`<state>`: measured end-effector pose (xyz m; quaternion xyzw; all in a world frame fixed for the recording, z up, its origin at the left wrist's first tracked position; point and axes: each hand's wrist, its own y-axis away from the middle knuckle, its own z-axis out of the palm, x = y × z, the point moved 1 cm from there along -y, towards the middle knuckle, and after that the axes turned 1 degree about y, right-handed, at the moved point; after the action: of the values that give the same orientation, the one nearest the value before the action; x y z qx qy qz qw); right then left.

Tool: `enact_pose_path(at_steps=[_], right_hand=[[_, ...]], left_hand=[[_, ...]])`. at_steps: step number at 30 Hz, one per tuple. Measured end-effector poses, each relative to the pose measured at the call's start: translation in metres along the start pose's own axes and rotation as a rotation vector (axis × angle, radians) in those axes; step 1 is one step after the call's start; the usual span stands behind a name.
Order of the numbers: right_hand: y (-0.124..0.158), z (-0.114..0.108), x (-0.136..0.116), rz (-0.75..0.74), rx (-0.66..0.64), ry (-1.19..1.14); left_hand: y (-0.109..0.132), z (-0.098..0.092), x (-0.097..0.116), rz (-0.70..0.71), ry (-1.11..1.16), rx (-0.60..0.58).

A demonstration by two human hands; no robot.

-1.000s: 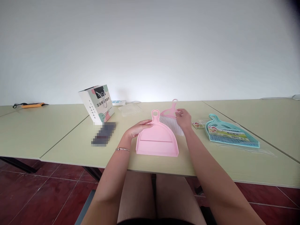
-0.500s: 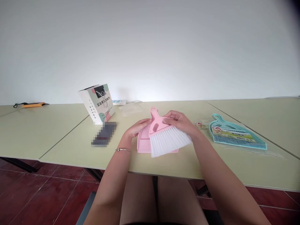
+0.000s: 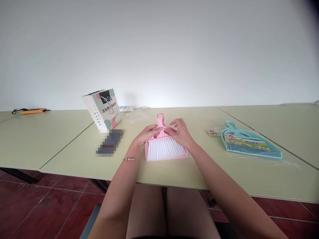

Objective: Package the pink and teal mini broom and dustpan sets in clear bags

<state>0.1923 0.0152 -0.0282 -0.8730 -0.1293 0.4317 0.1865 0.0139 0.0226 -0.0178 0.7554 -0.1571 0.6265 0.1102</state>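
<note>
A pink dustpan lies flat on the pale green desk, close to the near edge, and it serves as the landmark here. A pink brush with white bristles rests inside the dustpan, bristles spread toward the pan's wide near lip, its looped handle lying over the dustpan's handle and pointing to the far side.

The left hand sits at the dustpan's far left corner, fingers laid loosely on the brush's pink back beside the handle; it presses rather than grips, fingers curved but not clenched. The right hand sits at the dustpan's far right corner, fingers spread and bent, tips touching the brush's back from that side; it too closes around nothing. Brush and pan thus lie between and just below both hands, with the handle loop poking out beyond the fingertips. A thin bracelet circles the left wrist, just left of the dustpan.

Well to the right of the dustpan lies a teal dustpan set in clear wrapping, with a small printed card just beside its handle end. Left of the pink dustpan lies a dark blurred object, and beyond that stands a white printed paper bag. Behind the dustpan, toward the wall, lies a crumpled clear plastic wrapper. Far to the left is an orange tool.
</note>
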Motion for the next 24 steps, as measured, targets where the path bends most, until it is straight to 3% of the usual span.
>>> enact_pose_path(at_steps=[3, 5, 11, 16, 20, 24], right_hand=[[-0.001, -0.001, 0.003, 0.149, -0.216, -0.044], [0.000, 0.000, 0.003, 0.152, -0.324, -0.015], [0.004, 0.011, -0.004, -0.017, -0.303, 0.152], [0.007, 0.015, -0.006, -0.076, -0.369, 0.249], [0.008, 0.017, -0.006, -0.084, -0.392, 0.251], [0.008, 0.018, -0.006, -0.039, -0.380, 0.240]], left_hand=[[0.000, -0.002, -0.002, 0.062, -0.064, -0.032], [-0.001, -0.004, -0.004, 0.050, -0.109, -0.042], [-0.006, -0.005, -0.010, 0.018, -0.186, 0.008], [-0.005, -0.006, -0.009, 0.008, -0.172, -0.018], [-0.005, -0.007, -0.010, -0.008, -0.106, -0.058], [-0.007, -0.005, -0.013, -0.051, -0.068, -0.016]])
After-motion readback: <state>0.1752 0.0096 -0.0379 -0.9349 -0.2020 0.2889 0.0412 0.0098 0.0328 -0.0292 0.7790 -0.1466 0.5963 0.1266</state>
